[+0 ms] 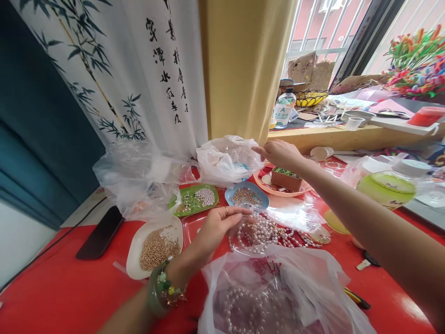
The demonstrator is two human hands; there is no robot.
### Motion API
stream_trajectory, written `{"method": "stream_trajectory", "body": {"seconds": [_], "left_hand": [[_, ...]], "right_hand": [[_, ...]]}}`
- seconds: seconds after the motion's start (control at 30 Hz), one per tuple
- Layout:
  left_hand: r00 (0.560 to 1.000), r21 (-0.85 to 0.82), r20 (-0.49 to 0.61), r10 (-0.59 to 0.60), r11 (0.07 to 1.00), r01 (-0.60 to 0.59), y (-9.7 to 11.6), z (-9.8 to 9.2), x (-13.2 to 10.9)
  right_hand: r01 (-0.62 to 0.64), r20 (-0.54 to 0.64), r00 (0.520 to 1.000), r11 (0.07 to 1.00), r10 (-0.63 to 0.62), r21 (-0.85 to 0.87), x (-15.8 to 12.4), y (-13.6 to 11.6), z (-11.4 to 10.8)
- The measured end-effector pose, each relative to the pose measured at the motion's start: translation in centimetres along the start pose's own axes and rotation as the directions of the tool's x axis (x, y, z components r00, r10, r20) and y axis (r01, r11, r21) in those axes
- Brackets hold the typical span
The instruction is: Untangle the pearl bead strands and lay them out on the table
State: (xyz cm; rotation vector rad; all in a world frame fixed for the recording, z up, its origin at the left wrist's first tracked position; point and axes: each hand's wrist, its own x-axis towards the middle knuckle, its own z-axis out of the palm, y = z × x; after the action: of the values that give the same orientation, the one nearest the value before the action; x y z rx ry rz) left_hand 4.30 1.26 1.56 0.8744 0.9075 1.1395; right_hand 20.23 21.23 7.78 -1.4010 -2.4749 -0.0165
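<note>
My left hand (pixel 218 226) hovers over the red table (pixel 52 297) with its fingers pressed together in a pinch just above a pile of pearl strands (pixel 267 234); what it pinches is too small to make out. A bead bracelet and a green bangle (pixel 163 290) sit on that wrist. My right hand (pixel 276 153) reaches far back, fingers bent, touching a white plastic bag (pixel 225 160). Close to me lies another plastic bag (pixel 278 292) with pearl strands inside.
A white dish of gold beads (pixel 155 248), a green tray of pearls (pixel 196 199) and a blue dish of beads (pixel 246 197) stand in a row. A pink plate (pixel 278 188) carries a small box. A black phone (pixel 100 232) lies left. A cluttered windowsill (pixel 347 134) runs behind.
</note>
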Motion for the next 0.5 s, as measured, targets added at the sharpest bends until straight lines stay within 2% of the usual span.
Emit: {"method": "stream_trajectory", "body": {"seconds": [0.1, 0.33, 0.4, 0.5], "left_hand": [[1.0, 0.006, -0.005, -0.004, 1.0, 0.004, 0.0, 0.1, 0.0], [1.0, 0.04, -0.022, -0.01, 0.999, 0.011, 0.0, 0.2, 0.1], [0.999, 0.036, -0.025, -0.02, 0.999, 0.02, 0.0, 0.2, 0.1], [1.0, 0.011, -0.008, -0.02, 1.0, 0.02, -0.1, 0.1, 0.1]], "right_hand": [[0.002, -0.04, 0.999, 0.999, -0.001, 0.041, 0.1, 0.1, 0.7], [0.14, -0.045, 0.99, 0.942, -0.132, 0.306, 1.6, -1.0, 1.3], [0.13, -0.038, 0.991, 0.917, -0.125, 0.377, 2.0, -1.6, 1.1], [0.073, -0.072, 0.996, 0.879, -0.044, 0.471, 2.1, -2.6, 0.5]]}}
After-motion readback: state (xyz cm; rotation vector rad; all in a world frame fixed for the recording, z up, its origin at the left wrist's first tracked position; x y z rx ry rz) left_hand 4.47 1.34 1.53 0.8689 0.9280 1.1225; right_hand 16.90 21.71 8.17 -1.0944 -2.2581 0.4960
